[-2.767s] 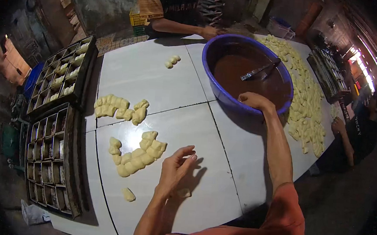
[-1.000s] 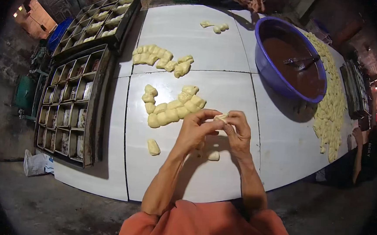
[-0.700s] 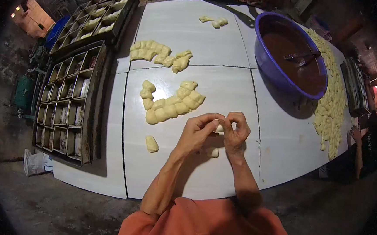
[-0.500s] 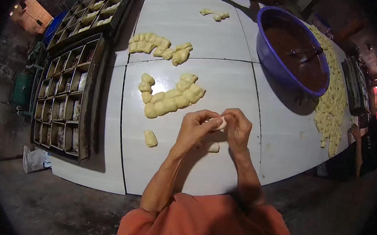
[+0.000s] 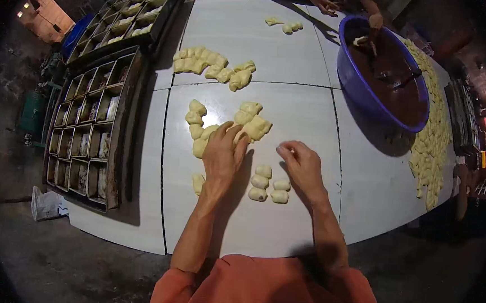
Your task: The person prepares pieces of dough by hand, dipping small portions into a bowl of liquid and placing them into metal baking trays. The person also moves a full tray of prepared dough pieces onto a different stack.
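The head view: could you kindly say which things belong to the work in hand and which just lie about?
Likely in use: dough pieces at the left hand; short rolls near the right hand; purple tub; compartmented trays.

Apparently just lying about: pale bag; blue object.

Both hands near dough pieces

Small bakery wkshp, prob.: dough pcs by L-hand fingers, compartmented tins well L of them, lg purple basin w/ brown mix beyond & R of R-hand fingers.
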Motion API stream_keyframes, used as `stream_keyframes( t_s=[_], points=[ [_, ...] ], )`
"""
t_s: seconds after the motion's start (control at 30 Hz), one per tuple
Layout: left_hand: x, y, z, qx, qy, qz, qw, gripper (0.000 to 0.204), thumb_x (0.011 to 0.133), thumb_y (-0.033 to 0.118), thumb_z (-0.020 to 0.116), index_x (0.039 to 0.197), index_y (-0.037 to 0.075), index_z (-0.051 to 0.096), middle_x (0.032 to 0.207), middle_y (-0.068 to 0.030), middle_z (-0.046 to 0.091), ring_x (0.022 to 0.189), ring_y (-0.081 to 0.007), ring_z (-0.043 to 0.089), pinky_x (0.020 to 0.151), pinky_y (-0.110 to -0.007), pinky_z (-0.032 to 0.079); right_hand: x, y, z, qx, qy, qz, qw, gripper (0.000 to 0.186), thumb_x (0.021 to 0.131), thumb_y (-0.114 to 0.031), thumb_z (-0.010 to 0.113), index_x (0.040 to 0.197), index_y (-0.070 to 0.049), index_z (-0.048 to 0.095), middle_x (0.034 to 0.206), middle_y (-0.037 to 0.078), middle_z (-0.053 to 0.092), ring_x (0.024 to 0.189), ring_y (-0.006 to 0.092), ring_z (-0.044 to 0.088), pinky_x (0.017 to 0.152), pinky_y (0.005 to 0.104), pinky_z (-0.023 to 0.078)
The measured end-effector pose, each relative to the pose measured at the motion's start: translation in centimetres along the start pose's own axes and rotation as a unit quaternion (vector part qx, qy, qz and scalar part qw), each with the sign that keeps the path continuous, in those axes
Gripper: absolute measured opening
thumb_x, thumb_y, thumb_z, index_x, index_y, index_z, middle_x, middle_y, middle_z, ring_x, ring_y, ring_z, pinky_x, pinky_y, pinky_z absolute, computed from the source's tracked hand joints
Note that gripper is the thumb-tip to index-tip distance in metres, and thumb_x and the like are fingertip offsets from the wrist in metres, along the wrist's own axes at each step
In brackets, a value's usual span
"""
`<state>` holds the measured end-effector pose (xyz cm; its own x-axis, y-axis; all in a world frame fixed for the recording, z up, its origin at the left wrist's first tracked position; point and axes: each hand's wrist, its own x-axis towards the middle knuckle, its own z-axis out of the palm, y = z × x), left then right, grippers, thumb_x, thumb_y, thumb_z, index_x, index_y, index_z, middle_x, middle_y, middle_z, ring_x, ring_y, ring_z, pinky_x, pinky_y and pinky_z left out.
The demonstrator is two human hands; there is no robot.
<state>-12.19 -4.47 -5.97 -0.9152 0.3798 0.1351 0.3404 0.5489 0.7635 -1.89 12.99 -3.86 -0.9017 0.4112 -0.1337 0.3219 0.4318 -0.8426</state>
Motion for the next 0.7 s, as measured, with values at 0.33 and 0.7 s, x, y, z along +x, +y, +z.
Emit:
stream_keyframes(
  t_s=[0.33,0.7],
  points=[
    [2.5,-2.5,4.0,0.213,-0.023,0.094,0.972,0.046,0.094,0.023,0.058,0.137,0.009,0.052,0.146,-0.0237,0.044,0.134,-0.0423,0.040,0.098,-0.056,0.035,8.2,0.4,2.2,0.141,-0.075,0.040,0.986,0.020,0.088,-0.018,0.062,0.098,-0.001,0.054,0.088,0.010,0.063,0.077,0.0216,0.060,0.074,0.0356,0.050],
    [1.2,3.4,2.9,0.016,-0.015,0.084,0.996,0.042,0.089,0.021,0.064,0.126,0.000,0.061,0.128,-0.0267,0.058,0.124,-0.0395,0.053,0.097,-0.049,0.043,0.5,4.2,-4.7,0.545,0.055,0.050,0.835,0.042,0.096,-0.012,0.065,0.133,-0.003,0.049,0.102,0.007,0.065,0.090,0.0129,0.062,0.082,0.0236,0.050]
  ],
)
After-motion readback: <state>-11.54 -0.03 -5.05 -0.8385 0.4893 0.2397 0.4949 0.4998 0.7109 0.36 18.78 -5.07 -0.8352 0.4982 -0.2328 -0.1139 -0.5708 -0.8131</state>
